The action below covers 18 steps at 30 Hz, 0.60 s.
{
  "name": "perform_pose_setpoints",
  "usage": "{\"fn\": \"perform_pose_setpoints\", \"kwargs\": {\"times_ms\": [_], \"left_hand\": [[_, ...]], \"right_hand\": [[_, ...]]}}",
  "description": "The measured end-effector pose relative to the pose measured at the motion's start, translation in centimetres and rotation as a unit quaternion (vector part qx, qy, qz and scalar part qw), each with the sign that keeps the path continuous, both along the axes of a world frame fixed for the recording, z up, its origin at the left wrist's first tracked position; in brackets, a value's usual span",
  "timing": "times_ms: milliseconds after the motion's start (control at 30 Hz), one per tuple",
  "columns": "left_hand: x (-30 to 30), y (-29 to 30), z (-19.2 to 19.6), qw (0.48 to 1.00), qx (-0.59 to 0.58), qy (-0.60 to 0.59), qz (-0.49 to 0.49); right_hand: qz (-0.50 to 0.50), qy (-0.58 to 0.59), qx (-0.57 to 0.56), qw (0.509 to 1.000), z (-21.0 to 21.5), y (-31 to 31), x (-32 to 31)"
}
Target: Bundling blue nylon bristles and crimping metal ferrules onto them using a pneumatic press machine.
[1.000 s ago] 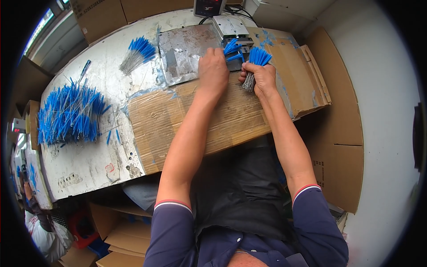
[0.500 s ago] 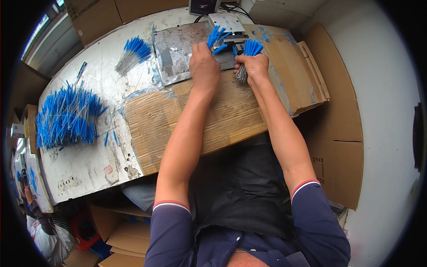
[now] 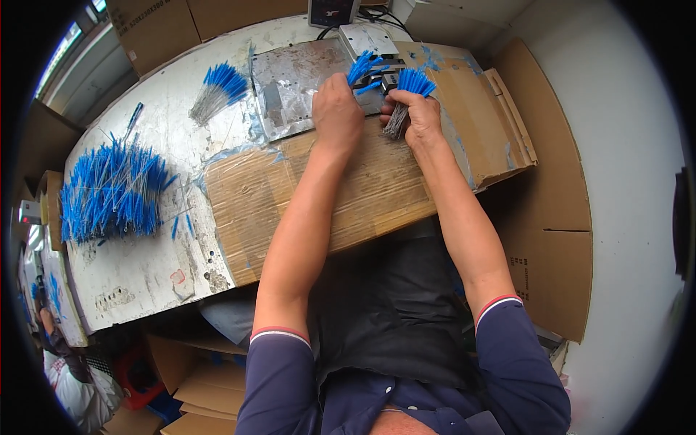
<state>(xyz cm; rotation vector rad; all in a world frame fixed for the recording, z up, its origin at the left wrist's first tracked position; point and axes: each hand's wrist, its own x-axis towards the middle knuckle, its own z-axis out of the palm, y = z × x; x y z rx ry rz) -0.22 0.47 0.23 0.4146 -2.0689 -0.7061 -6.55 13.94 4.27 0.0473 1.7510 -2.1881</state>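
My right hand (image 3: 420, 118) is closed round a bundle of thin wire pieces with blue ends (image 3: 415, 82). Their blue ends fan out above the thumb, and the bare grey wires hang below the fist. My left hand (image 3: 338, 112) is closed too, with several blue-ended wire pieces (image 3: 362, 67) sticking up past its fingers; the fingertips are mostly hidden behind the back of the hand. Between the hands, at the far side, sits a small dark metal fixture (image 3: 389, 78) attached to a grey machine block (image 3: 368, 40). The blue ends by my left hand reach up to the fixture.
A metal plate (image 3: 297, 87) lies left of my left hand. Farther left are a small fan of blue-ended wires (image 3: 220, 93) and a large heap (image 3: 116, 190). Cardboard (image 3: 268, 196) covers the table's near edge, and a cardboard box (image 3: 482, 109) stands right.
Both hands have shifted very slightly nearer and to the right. The blue ends by my left hand now lean more toward the fixture. The right hand still holds its bundle.
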Motion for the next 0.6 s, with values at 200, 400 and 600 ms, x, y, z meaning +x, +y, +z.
{"fn": "perform_pose_setpoints", "kwargs": {"times_ms": [200, 400, 600], "left_hand": [[0.05, -0.03, 0.14, 1.000, -0.007, -0.006, -0.022], [0.16, 0.07, 0.28, 0.999, -0.005, -0.035, -0.024], [0.14, -0.07, 0.09, 0.999, -0.024, -0.034, -0.030]], "right_hand": [[-0.031, 0.022, -0.031, 0.999, -0.46, 0.29, 0.44], [-0.012, 0.030, 0.006, 0.999, -0.65, 0.75, 0.34], [0.006, 0.036, -0.020, 0.999, -0.34, 0.93, 0.76]]}}
